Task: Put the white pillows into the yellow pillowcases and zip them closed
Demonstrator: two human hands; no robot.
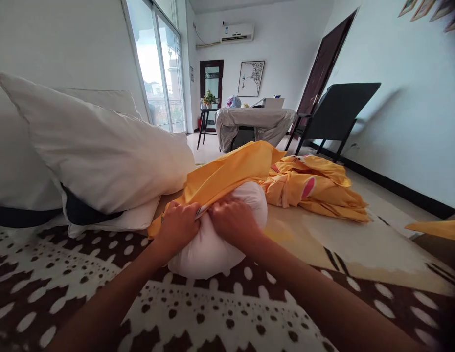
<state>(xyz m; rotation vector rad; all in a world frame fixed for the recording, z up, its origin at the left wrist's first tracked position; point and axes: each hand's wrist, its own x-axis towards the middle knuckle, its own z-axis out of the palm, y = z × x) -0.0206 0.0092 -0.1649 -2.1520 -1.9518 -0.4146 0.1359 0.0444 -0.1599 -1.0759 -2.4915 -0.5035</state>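
Observation:
A white pillow (213, 249) lies on the patterned rug, partly inside a yellow pillowcase (227, 171). My left hand (178, 226) is closed on the open edge of the yellow pillowcase at the pillow's near end. My right hand (233, 220) sits right beside it, fingers curled and gripping the same edge over the white pillow. Both forearms reach in from the bottom of the view.
Large white pillows (99, 151) are stacked at the left. More yellow bedding (315, 188) lies crumpled on the floor behind. A dark chair (337, 117), a covered table (255, 122) and glass doors (161, 73) stand farther back. The brown-and-white rug (213, 313) spreads beneath.

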